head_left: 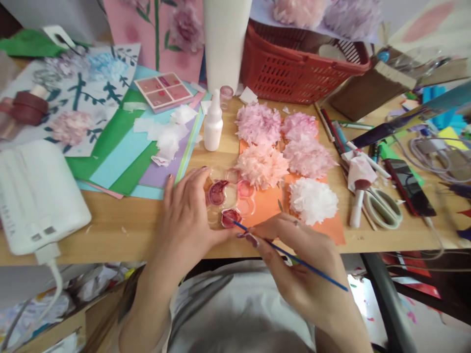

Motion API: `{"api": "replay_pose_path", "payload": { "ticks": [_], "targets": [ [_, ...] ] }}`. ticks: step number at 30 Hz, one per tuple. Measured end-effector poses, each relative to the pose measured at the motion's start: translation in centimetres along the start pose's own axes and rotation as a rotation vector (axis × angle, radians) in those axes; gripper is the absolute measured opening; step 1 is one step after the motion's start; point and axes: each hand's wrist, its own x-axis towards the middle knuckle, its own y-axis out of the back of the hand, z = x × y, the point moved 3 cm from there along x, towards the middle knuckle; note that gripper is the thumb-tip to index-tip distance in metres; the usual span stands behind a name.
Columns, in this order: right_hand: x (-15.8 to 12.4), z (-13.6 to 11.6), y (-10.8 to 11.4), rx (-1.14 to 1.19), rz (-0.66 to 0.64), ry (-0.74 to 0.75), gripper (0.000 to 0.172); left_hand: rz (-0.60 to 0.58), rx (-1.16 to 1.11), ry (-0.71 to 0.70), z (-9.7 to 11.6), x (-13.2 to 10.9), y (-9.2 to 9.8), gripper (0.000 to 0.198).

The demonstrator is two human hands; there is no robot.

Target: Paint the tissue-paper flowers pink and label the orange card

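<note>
My left hand (pixel 188 212) grips a clear round-welled paint palette (pixel 230 196) near the table's front edge, fingers along its left side and thumb below. Dark red paint fills parts of two wells, and another well looks pink. Between thumb and fingers, my right hand (pixel 301 247) pinches a thin blue paintbrush (pixel 316 271). The brush tip is in the lower dark red well. Just beyond the palette are a peach paper flower (pixel 262 165), pink paper flowers (pixel 258 123) and a white paper flower (pixel 313 200), lying on orange paper (pixel 265 211).
A white dropper bottle (pixel 213 128) stands behind the palette. Left lie coloured papers (pixel 121 164), a blush palette (pixel 164 91) and a white power bank (pixel 39 196). A red basket (pixel 290 73) stands at the back. Scissors (pixel 384 210) and a phone (pixel 410 186) lie right.
</note>
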Motion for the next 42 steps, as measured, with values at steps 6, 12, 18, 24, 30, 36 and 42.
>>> {"api": "replay_pose_path", "payload": {
  "ticks": [6, 12, 18, 24, 30, 36, 42],
  "targets": [
    [0.0, 0.0, -0.2, 0.018, 0.017, 0.019, 0.010, -0.007, -0.002, 0.007, 0.0, 0.0, -0.1, 0.108],
    [0.0, 0.8, -0.6, 0.082, 0.025, -0.028, 0.010, -0.010, -0.007, 0.011, -0.1, 0.0, -0.1, 0.106],
    [-0.4, 1.5, -0.7, 0.232, 0.014, -0.097, 0.010, -0.018, -0.024, 0.038, -0.2, 0.0, -0.2, 0.104],
    [-0.3, 1.4, -0.6, 0.195, 0.089, -0.127, 0.016, -0.033, -0.011, 0.045, -0.2, 0.1, -0.1, 0.109],
    [1.3, 0.2, -1.3, 0.095, 0.118, -0.072, 0.015, -0.028, -0.015, 0.033, -0.2, 0.0, -0.2, 0.103],
    [2.5, -1.1, -1.7, -0.030, 0.056, 0.063, 0.013, -0.023, -0.030, 0.029, -0.1, 0.0, -0.1, 0.091],
    [2.7, -1.2, -1.9, -0.041, 0.028, 0.082, 0.018, -0.014, -0.043, 0.039, -0.2, 0.0, -0.2, 0.090]
  ]
}}
